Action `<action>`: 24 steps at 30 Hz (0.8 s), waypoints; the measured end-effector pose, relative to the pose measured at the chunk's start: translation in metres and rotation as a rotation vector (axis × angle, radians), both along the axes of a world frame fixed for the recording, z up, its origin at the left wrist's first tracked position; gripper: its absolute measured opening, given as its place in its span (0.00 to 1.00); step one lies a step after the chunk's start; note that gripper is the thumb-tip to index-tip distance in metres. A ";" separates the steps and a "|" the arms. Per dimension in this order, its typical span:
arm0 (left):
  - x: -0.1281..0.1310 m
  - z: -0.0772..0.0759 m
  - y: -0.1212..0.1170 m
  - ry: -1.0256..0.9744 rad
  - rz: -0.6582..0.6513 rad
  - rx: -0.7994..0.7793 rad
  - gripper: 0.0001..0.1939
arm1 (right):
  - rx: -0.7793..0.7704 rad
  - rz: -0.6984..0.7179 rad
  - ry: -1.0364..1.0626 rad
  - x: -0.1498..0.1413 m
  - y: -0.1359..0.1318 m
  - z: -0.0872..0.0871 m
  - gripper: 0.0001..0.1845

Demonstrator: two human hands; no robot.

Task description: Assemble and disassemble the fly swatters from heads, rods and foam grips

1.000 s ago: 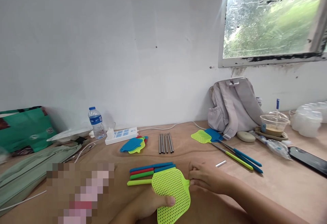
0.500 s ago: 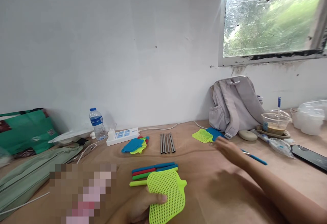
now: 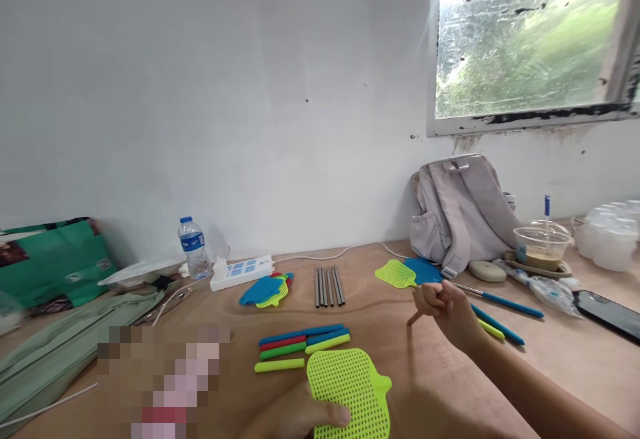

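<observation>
My left hand [image 3: 300, 415] grips a yellow-green fly swatter head [image 3: 350, 379] at the near edge, thumb on its mesh. My right hand [image 3: 443, 305] is curled above the table on the right. A thin brownish end juts down-left from it; whether this is a finger or a held rod I cannot tell. Beyond the right hand lie a yellow-green swatter [image 3: 395, 273] and a blue swatter [image 3: 423, 269]; blue handles [image 3: 510, 305] extend rightward. Several coloured handle tubes [image 3: 283, 345] lie left of centre, with several metal rods [image 3: 329, 287] behind them.
Loose swatter heads [image 3: 263, 290] lie by a white power strip [image 3: 243, 272] and a water bottle [image 3: 193, 249]. At right are a grey backpack [image 3: 463, 212], a drink cup [image 3: 543, 245] and a phone [image 3: 607, 315]. Green cloth [image 3: 65, 345] lies at left.
My right hand has moved toward me from the swatters at the right and curled up, uncovering more of their handles. My left hand has shifted the swatter head slightly right, off the tubes.
</observation>
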State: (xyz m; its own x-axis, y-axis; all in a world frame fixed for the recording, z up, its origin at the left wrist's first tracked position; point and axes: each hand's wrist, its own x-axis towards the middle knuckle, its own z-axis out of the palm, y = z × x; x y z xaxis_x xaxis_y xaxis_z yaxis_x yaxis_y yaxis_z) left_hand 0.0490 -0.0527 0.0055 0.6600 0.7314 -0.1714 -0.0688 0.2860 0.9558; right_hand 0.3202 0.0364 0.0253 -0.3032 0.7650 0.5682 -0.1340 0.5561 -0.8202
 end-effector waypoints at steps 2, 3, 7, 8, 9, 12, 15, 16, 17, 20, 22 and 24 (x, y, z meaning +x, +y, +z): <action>0.000 0.000 0.001 -0.002 0.004 -0.004 0.20 | -0.035 -0.018 0.000 0.006 0.002 0.004 0.22; 0.000 0.000 0.001 -0.001 0.005 -0.007 0.20 | -0.055 -0.025 0.000 0.008 0.003 0.006 0.20; 0.000 -0.002 0.002 0.027 0.008 -0.007 0.20 | -0.160 -0.016 0.100 0.017 0.004 0.011 0.12; 0.000 -0.002 0.002 0.033 0.002 -0.006 0.20 | -0.190 -0.010 0.150 0.019 0.005 0.012 0.10; -0.001 -0.003 0.002 0.031 -0.004 -0.006 0.20 | -0.219 -0.007 0.205 0.021 0.006 0.012 0.08; -0.001 -0.004 0.003 0.005 -0.028 -0.014 0.20 | -0.314 0.003 0.352 0.026 0.011 0.012 0.07; -0.001 -0.007 0.005 -0.002 -0.031 -0.011 0.21 | -0.376 0.014 0.444 0.030 0.017 0.011 0.07; -0.001 -0.008 0.005 0.002 -0.025 -0.006 0.21 | -0.378 0.012 0.464 0.031 0.019 0.011 0.07; -0.001 -0.008 0.006 0.007 -0.017 0.001 0.22 | -0.371 0.007 0.479 0.032 0.020 0.011 0.07; -0.001 -0.009 0.007 0.028 0.014 0.018 0.21 | -0.330 0.013 0.465 0.031 0.022 0.010 0.07; -0.001 -0.008 0.006 0.048 0.019 0.037 0.21 | -0.307 0.035 0.385 0.028 0.021 0.004 0.10; -0.002 -0.006 0.005 0.072 -0.007 0.048 0.20 | -0.277 0.021 0.241 0.024 0.021 -0.009 0.16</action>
State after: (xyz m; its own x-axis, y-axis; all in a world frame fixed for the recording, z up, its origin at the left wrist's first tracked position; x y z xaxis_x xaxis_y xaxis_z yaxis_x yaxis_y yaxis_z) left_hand 0.0467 -0.0475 -0.0003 0.6525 0.7352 -0.1837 0.0026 0.2402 0.9707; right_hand 0.3442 0.0574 0.0163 -0.2035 0.8947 0.3975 -0.3507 0.3125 -0.8828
